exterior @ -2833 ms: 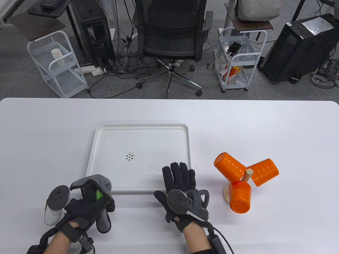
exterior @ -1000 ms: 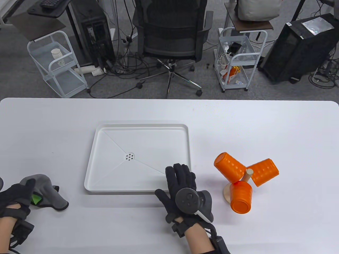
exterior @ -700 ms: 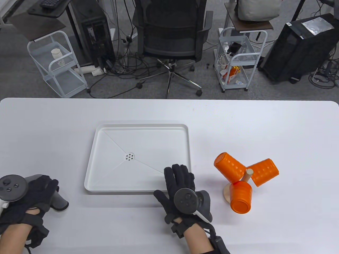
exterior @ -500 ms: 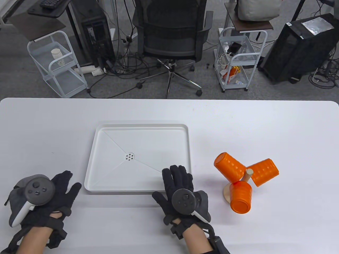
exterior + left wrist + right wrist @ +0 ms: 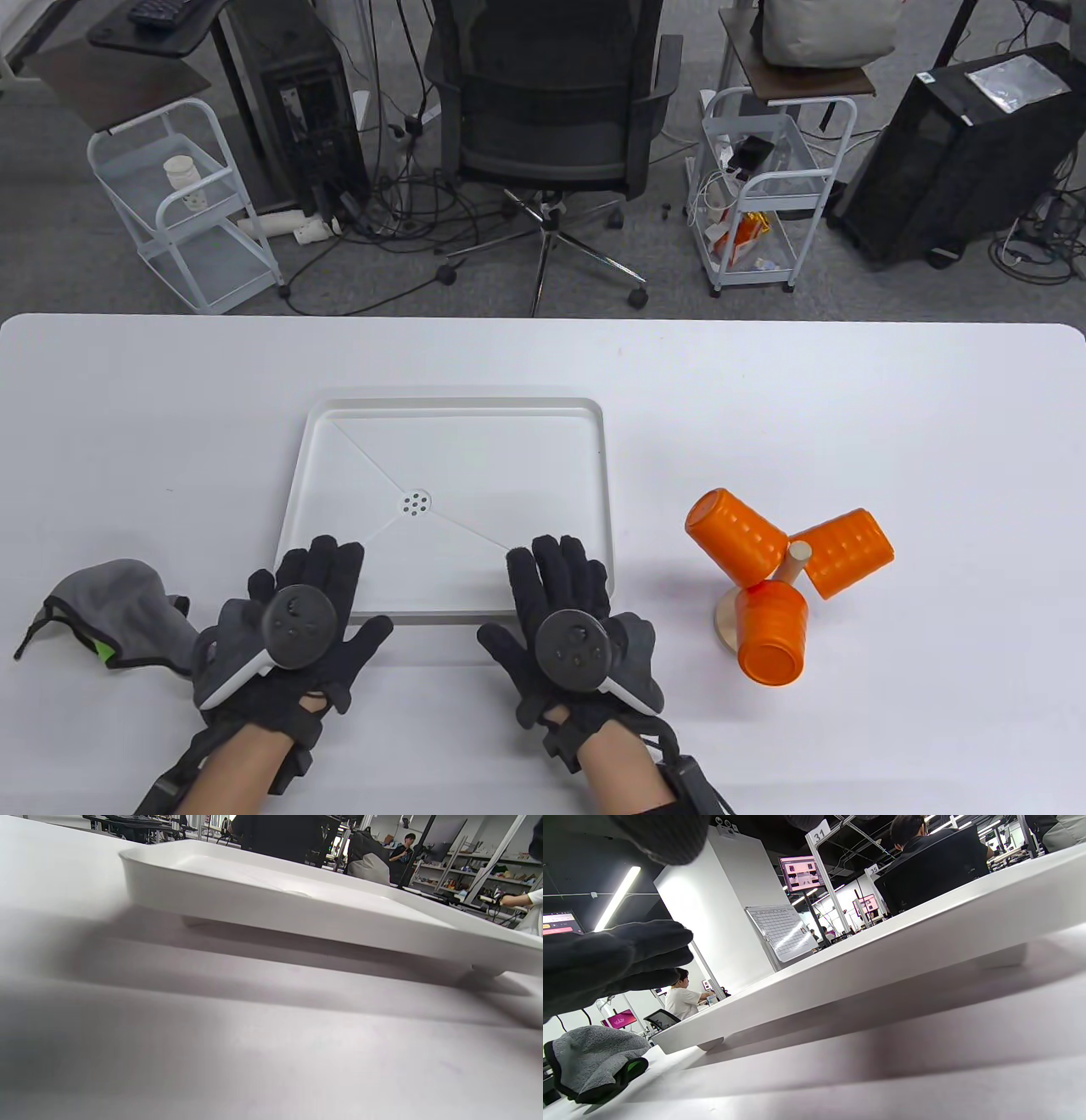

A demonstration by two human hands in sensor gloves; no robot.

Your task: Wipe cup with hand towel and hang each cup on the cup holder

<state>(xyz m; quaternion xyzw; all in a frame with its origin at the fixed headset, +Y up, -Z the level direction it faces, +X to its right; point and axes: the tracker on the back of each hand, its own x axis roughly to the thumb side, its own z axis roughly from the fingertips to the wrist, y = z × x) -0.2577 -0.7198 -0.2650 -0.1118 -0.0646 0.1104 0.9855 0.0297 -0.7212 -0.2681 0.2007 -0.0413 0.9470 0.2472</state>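
Three orange cups (image 5: 735, 535) (image 5: 848, 552) (image 5: 769, 632) hang mouth-inward on the pegs of the wooden cup holder (image 5: 797, 556) at the right of the table. The grey hand towel (image 5: 110, 607) lies crumpled at the front left, apart from both hands; the right wrist view shows the towel (image 5: 594, 1060) low at the left. My left hand (image 5: 318, 586) lies flat and empty, its fingers over the front edge of the white tray (image 5: 454, 407). My right hand (image 5: 560, 577) lies flat beside it, fingers over the tray's front right edge, holding nothing.
The shallow white tray has a drain hole (image 5: 416, 503) in its middle and nothing in it. In the left wrist view the tray wall (image 5: 297, 912) runs close ahead. Beyond the table's far edge stand an office chair (image 5: 547, 110) and two wire carts.
My left hand carried the towel to the front left, let it go there, and moved right to lie flat at the tray's front edge. My right hand barely shifted.
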